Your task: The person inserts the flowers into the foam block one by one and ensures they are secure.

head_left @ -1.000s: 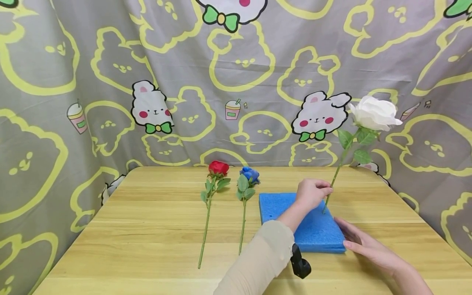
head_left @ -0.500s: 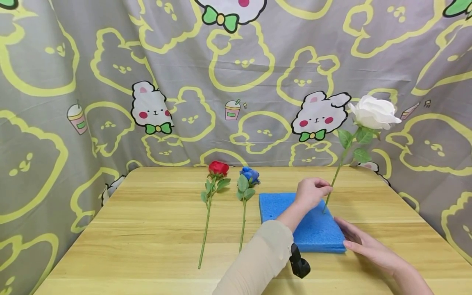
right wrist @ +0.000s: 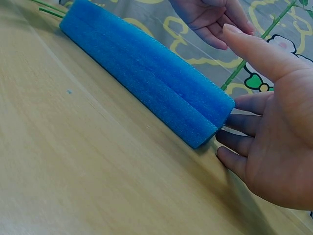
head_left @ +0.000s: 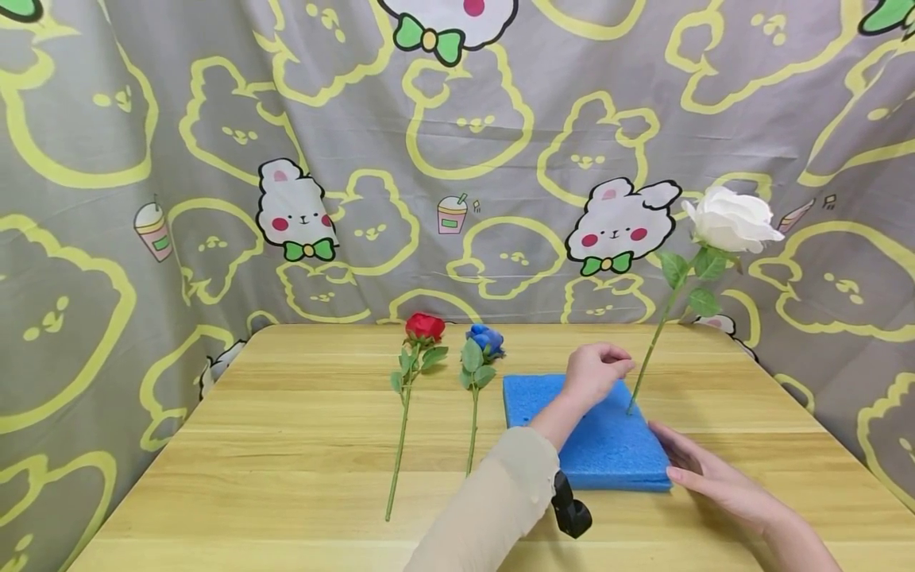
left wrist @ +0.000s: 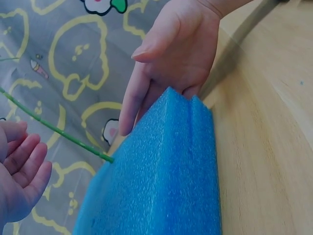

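Observation:
A white rose [head_left: 732, 220] stands tilted to the right, its stem end in the blue foam block [head_left: 615, 445] near the right edge. Just left of the stem, apart from it, is my left hand [head_left: 595, 375], its fingers loosely bent and holding nothing; the left wrist view shows a gap between the fingers [left wrist: 29, 164] and the green stem [left wrist: 63, 133]. At the foam's right end my right hand [head_left: 722, 481] rests with extended fingers against the side, as the right wrist view shows too [right wrist: 283, 132].
Left of the foam lie a red rose [head_left: 425, 327] and a blue rose [head_left: 484, 340] on the wooden table [head_left: 286, 445]. A patterned curtain [head_left: 386, 135] hangs behind. A black strap piece [head_left: 570, 508] is by my left forearm.
My left hand has let go of the white rose's stem and moved slightly left. The bloom has shifted a little to the right. My right hand has stayed at the foam.

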`<act>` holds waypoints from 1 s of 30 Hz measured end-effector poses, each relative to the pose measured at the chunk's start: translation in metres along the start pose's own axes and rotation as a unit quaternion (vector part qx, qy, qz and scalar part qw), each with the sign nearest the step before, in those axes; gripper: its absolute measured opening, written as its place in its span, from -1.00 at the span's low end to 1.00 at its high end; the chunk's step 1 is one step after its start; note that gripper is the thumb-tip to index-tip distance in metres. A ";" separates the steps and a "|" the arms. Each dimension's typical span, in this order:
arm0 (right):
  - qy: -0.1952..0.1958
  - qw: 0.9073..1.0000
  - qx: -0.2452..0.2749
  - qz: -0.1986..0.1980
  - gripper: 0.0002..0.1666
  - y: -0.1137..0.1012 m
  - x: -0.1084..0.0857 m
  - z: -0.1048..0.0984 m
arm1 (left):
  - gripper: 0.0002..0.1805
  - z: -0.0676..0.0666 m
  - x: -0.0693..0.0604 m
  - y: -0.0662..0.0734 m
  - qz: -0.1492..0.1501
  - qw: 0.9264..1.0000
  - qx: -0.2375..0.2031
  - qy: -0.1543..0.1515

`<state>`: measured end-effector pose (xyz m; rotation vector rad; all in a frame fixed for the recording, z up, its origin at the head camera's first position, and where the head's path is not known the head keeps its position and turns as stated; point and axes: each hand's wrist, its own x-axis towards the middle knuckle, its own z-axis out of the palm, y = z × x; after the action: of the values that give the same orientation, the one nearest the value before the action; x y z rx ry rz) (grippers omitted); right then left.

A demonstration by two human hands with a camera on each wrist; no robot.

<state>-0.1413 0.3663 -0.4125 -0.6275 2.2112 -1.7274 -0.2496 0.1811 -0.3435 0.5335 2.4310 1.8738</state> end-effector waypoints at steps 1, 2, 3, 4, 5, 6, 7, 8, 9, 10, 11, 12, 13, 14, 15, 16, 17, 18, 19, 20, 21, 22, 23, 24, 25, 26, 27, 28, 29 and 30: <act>0.000 1.000 0.000 0.001 -0.29 0.000 0.000 0.000 | -0.94 -0.001 0.000 -0.001 0.000 1.000 -0.002 -0.002; 0.001 1.000 -0.001 0.002 -0.29 0.000 0.000 0.000 | -0.94 -0.003 -0.001 -0.002 0.000 1.000 -0.004 -0.003; 0.001 1.000 -0.002 0.003 -0.29 0.000 0.000 0.000 | -0.94 -0.004 -0.001 -0.003 0.000 1.000 -0.006 -0.004; 0.002 1.000 -0.003 0.004 -0.30 0.000 0.000 0.000 | -0.94 -0.006 -0.001 -0.004 0.000 1.000 -0.008 -0.004; 0.003 1.000 -0.004 0.005 -0.30 0.000 0.000 0.000 | -0.94 -0.007 -0.002 -0.005 0.000 1.000 -0.008 -0.004; 0.003 1.000 -0.005 0.005 -0.30 0.001 0.000 0.000 | -0.94 -0.009 -0.002 -0.005 -0.001 1.000 -0.008 -0.004; 0.003 1.000 -0.006 0.005 -0.30 0.001 0.000 0.000 | -0.94 -0.011 -0.002 -0.006 -0.003 1.000 -0.008 -0.004; 0.003 1.000 -0.005 0.004 -0.30 0.000 0.000 0.000 | -0.94 -0.013 -0.003 -0.007 -0.005 1.000 -0.010 -0.003; 0.001 1.000 -0.004 0.003 -0.30 0.000 0.001 0.000 | -0.94 -0.015 -0.003 -0.008 -0.006 1.000 -0.011 -0.004; 0.000 1.000 -0.004 0.001 -0.30 0.000 0.001 0.000 | -0.94 -0.018 -0.003 -0.009 -0.008 1.000 -0.014 -0.004; -0.002 1.000 -0.003 -0.002 -0.30 0.000 0.001 0.000 | -0.94 -0.021 -0.004 -0.010 -0.010 1.000 -0.018 -0.004; -0.003 1.000 -0.003 -0.004 -0.30 0.001 0.001 0.000 | -0.94 -0.025 -0.004 -0.011 -0.013 1.000 -0.021 -0.004; -0.004 1.000 -0.002 -0.006 -0.30 0.001 0.001 0.000 | -0.94 -0.029 -0.004 -0.012 -0.014 1.000 -0.025 -0.005; -0.005 1.000 -0.002 -0.007 -0.30 0.001 0.001 0.000 | -0.94 -0.032 -0.004 -0.014 -0.015 0.999 -0.030 -0.004; -0.005 1.000 -0.003 -0.008 -0.30 0.001 0.001 0.000 | -0.94 -0.037 -0.005 -0.015 -0.016 0.999 -0.034 -0.004; -0.004 1.000 -0.004 -0.010 -0.30 0.001 0.001 -0.001 | -0.93 -0.042 -0.005 -0.016 -0.016 0.999 -0.038 -0.003; -0.005 1.000 -0.003 -0.009 -0.30 0.002 0.001 -0.001 | -0.93 -0.047 -0.006 -0.017 -0.016 0.999 -0.040 -0.002; -0.004 1.000 -0.003 -0.009 -0.30 0.002 0.001 -0.001 | -0.92 -0.052 -0.007 -0.018 -0.015 0.999 -0.042 -0.001; -0.004 1.000 -0.002 -0.009 -0.30 0.002 0.001 -0.001 | -0.91 -0.057 -0.007 -0.019 -0.014 0.999 -0.044 0.000; -0.004 1.000 -0.001 -0.009 -0.30 0.002 0.001 -0.001 | -0.90 -0.063 -0.008 -0.019 -0.014 0.999 -0.046 0.001; -0.004 1.000 0.000 -0.009 -0.30 0.003 0.001 -0.001 | -0.89 -0.068 -0.010 -0.019 -0.013 0.999 -0.049 0.001; -0.004 1.000 0.000 -0.010 -0.30 0.003 0.001 -0.001 | -0.88 -0.074 -0.011 -0.019 -0.012 0.999 -0.051 0.003; -0.004 1.000 0.000 -0.009 -0.31 0.003 0.001 -0.001 | -0.87 -0.079 -0.012 -0.020 -0.011 0.998 -0.055 0.003; -0.003 1.000 -0.001 -0.010 -0.31 0.004 0.001 -0.001 | -0.86 -0.084 -0.012 -0.021 -0.010 0.998 -0.059 0.003; -0.002 1.000 -0.003 -0.010 -0.31 0.004 0.000 -0.001 | -0.85 -0.090 -0.013 -0.021 -0.009 0.998 -0.064 0.004; -0.001 1.000 -0.004 -0.010 -0.31 0.004 0.000 -0.001 | -0.84 -0.095 -0.014 -0.022 -0.008 0.998 -0.067 0.004; 0.001 1.000 -0.007 -0.010 -0.31 0.004 0.000 0.000 | -0.83 -0.100 -0.015 -0.022 -0.008 0.997 -0.074 0.005; 0.002 1.000 -0.009 -0.010 -0.31 0.004 0.000 0.000 | -0.82 -0.106 -0.016 -0.023 -0.009 0.997 -0.076 0.007; 0.003 1.000 -0.010 -0.009 -0.32 0.003 0.000 0.000 | -0.80 -0.111 -0.016 -0.025 -0.009 0.997 -0.079 0.007; 0.003 1.000 -0.011 -0.009 -0.32 0.003 0.000 0.000 | -0.80 -0.116 -0.017 -0.025 -0.010 0.997 -0.081 0.010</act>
<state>-0.1417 0.3672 -0.4156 -0.6503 2.2375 -1.7191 -0.2661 0.0623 -0.3385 0.4811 2.2591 2.0541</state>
